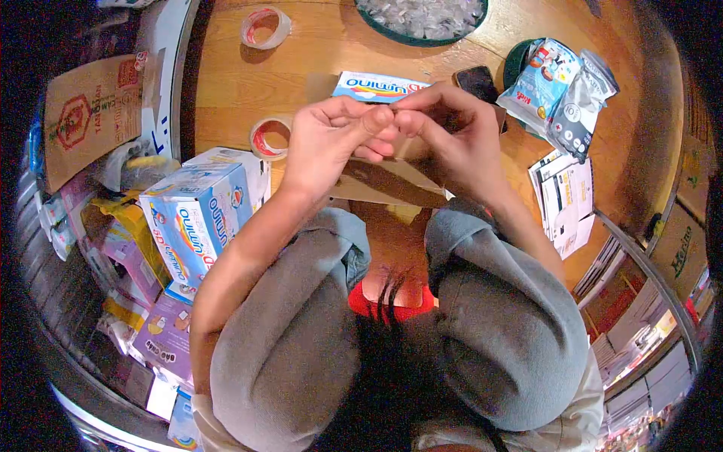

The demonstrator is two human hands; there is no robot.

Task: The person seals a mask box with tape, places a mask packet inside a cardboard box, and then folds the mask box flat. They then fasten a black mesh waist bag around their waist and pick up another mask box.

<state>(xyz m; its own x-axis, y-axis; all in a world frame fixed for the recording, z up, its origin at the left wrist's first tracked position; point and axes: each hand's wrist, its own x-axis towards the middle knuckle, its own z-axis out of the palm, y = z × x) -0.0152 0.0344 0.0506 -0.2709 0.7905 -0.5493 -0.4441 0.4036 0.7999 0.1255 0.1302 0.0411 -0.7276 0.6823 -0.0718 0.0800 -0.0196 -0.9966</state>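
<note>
My left hand (331, 135) and my right hand (456, 135) meet above the wooden floor, thumbs and fingertips pinched close together. Whatever is between the fingertips is too small or hidden to make out. Just beyond them lies a white and blue Umino packet or box (374, 86), its lower edge partly covered by my hands. Beneath my hands rests a flat brown cardboard piece (399, 181). A roll of clear tape (260, 140) sits left of my left hand, and a dark phone (476, 83) lies beyond my right hand.
Another tape roll (285, 30) and a green-rimmed tray of clear plastic bits (380, 32) are at the back. Snack-like packets (546, 79) and printed papers (570, 200) lie right. Umino boxes (199, 226) and a brown carton (90, 113) crowd the left.
</note>
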